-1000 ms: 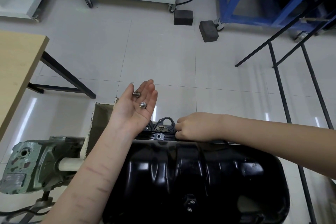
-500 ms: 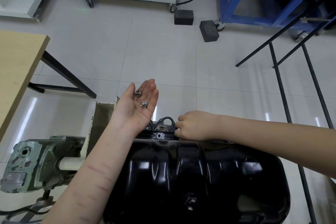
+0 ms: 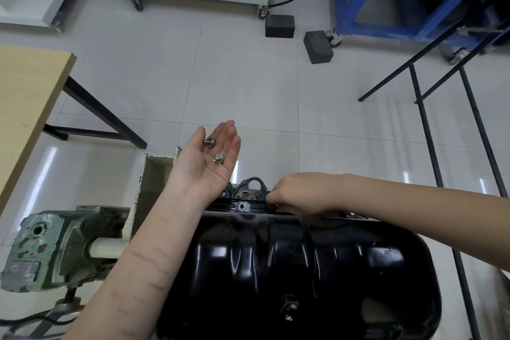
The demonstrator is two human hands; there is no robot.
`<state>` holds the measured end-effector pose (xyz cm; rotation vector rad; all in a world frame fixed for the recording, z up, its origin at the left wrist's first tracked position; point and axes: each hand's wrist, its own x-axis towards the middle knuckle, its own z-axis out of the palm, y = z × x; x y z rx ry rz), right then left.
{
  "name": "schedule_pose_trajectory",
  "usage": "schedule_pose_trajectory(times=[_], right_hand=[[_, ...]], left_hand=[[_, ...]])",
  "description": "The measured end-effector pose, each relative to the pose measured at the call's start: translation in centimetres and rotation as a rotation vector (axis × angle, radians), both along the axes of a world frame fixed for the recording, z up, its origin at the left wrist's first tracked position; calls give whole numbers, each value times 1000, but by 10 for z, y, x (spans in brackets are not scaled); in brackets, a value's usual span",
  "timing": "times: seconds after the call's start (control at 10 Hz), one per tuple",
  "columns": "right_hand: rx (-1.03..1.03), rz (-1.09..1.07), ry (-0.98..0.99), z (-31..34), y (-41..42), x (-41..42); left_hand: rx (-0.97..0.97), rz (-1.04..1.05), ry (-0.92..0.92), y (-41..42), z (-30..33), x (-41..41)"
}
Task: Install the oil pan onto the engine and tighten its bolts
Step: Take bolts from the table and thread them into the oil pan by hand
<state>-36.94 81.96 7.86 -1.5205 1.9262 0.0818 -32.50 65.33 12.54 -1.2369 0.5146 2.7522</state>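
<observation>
Evidently the oil pan (image 3: 298, 270) already sits sump-up on the engine, its far flange (image 3: 242, 205) level so the holes line up. The right hand (image 3: 298, 193) rests curled at that rim, fingertips pinched together — probably starting a bolt, though the bolt itself is hidden. The left hand (image 3: 209, 157) floats palm-up and spread beside it, a tray for two spare bolts (image 3: 214, 149) within easy reach — near the green gearbox (image 3: 55, 246)
</observation>
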Motion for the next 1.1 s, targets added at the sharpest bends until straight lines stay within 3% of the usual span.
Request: schedule_pose_trajectory(times=[0.1,0.4,0.7,0.9,1.1], right_hand=[[23,-32,-1,3,1,0],[36,144,204,-3,-2,3],[3,-57,-21,3,1,0],[47,68,119,4,-2,2],[33,147,119,0,-4,0]], left_hand=[[-1,-2,-1,1,0,1],[0,-5,2,1,0,1],[5,-2,-3,1,1,0],[5,-7,0,0,0,2],[-47,-39,16,2,-1,-2]])
